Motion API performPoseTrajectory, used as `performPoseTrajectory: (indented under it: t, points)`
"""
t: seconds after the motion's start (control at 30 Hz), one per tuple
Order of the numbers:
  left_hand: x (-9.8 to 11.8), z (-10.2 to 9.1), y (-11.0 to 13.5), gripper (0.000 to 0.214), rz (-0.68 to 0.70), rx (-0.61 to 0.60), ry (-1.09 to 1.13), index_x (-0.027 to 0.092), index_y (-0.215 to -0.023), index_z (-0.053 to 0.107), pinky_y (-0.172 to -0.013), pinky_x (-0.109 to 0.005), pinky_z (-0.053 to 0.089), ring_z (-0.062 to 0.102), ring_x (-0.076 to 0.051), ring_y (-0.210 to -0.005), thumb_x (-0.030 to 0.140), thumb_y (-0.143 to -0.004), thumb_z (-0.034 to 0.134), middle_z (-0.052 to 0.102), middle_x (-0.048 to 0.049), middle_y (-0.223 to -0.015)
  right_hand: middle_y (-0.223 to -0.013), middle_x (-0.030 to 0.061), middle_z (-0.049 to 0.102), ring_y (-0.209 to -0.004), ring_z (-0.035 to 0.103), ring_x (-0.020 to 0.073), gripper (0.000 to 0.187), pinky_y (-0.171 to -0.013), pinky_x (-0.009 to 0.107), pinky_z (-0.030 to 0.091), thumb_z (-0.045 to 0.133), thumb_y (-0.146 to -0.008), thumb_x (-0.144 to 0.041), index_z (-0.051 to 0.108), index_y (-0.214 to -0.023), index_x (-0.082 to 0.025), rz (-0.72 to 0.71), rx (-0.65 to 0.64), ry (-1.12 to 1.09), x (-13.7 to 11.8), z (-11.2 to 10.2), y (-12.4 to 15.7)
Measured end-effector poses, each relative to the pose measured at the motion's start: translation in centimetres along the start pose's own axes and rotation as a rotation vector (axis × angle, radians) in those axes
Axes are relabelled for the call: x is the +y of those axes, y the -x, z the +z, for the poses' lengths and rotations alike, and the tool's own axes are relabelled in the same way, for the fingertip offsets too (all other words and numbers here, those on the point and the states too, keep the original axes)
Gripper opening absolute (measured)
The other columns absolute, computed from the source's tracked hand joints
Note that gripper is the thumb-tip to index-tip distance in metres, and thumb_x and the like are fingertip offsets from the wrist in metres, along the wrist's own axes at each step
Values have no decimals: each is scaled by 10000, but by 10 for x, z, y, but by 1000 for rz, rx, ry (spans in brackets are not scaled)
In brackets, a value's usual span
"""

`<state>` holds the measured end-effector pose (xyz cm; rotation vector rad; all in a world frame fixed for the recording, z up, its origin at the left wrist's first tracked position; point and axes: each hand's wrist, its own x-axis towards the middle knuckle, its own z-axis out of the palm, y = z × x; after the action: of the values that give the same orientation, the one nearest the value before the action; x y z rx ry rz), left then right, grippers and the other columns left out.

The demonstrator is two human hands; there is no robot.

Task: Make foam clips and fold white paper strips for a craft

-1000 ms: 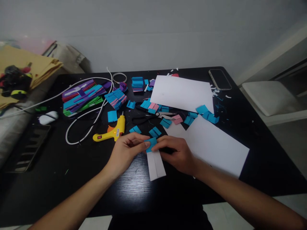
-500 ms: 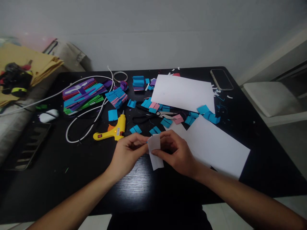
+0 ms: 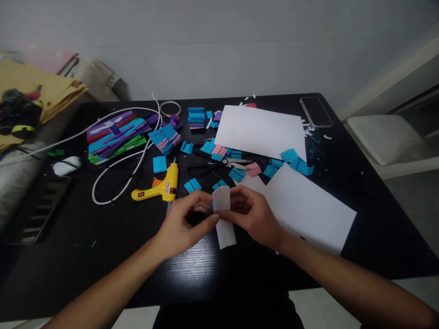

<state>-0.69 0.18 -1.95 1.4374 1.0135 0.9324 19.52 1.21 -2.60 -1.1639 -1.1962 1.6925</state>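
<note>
Between both hands, above the front part of the table, is a narrow white paper strip. My left hand grips its left edge with thumb and fingers. From the right, my right hand pinches the strip, thumb across its front. A sliver of blue shows behind the strip's left edge; most of what lies behind is hidden. Just beyond the hands lie folded blue paper pieces and a pink folded piece. Left of them rests a yellow glue gun, and scissors lie among the pieces.
White sheets lie right of my hands, another sheet behind. A phone is at the far right corner. Bundled coloured strips, a white cable, a mouse and a black tray-like case occupy the left.
The white strip has moved slightly down and right and stands straighter. My left thumb has come up toward my right thumb at its middle. The view has shifted a little.
</note>
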Motion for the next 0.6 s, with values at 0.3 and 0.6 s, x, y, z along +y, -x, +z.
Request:
performPoseTrajectory:
  t: [0.3,0.6]
  points:
    - [3,-1,-4,117,-12,90,-76,205,-1007,733,-615,-206,541,656,-114,-640,279,-917,743,718,5,-752,-929,10,769,-851,753,183,423,-782,334,626,865,-804,-307,682,-1181,-253,-127,-77,50,7,-3,0]
    - [7,-23,-8,219,257,83,-393,224,-1024,812,-722,-261,600,727,-168,-741,289,-820,859,791,-41,-841,-886,-15,761,-838,751,167,445,-789,310,629,899,-752,-241,703,-1151,-260,-112,-64,-8,3,-6,-4]
